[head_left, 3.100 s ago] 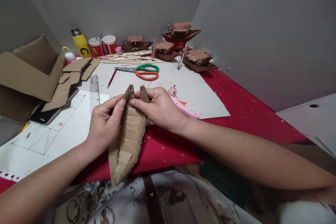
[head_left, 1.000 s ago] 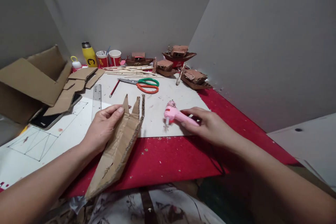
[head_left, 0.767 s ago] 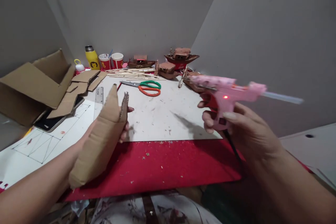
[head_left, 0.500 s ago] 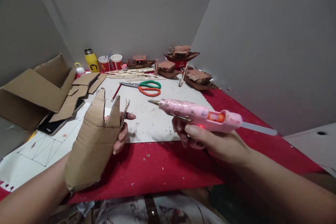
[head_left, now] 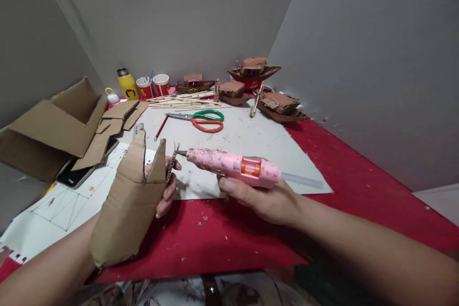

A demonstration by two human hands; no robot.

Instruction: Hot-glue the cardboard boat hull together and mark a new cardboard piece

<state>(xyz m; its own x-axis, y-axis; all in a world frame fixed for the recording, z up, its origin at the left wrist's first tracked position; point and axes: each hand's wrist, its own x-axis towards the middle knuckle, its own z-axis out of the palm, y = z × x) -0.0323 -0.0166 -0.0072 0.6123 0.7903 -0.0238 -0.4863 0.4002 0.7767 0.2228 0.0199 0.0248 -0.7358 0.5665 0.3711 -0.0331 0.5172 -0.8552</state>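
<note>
Flat, rather dim light, probably from overhead; soft shadow beneath the right hand (head_left: 265, 202) on the red tabletop (head_left: 215, 256), faint sheen along the pink glue gun (head_left: 211, 158). Grey walls (head_left: 373, 57) darken upper left. Wide-angle stretch toward edges; patterned clothing (head_left: 247, 289) murky, soft.

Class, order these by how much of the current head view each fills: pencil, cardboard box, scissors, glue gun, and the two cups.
1. Cardboard box
2. Glue gun
3. Scissors
4. Left cup and right cup: too alike to rank
5. Pencil
</note>
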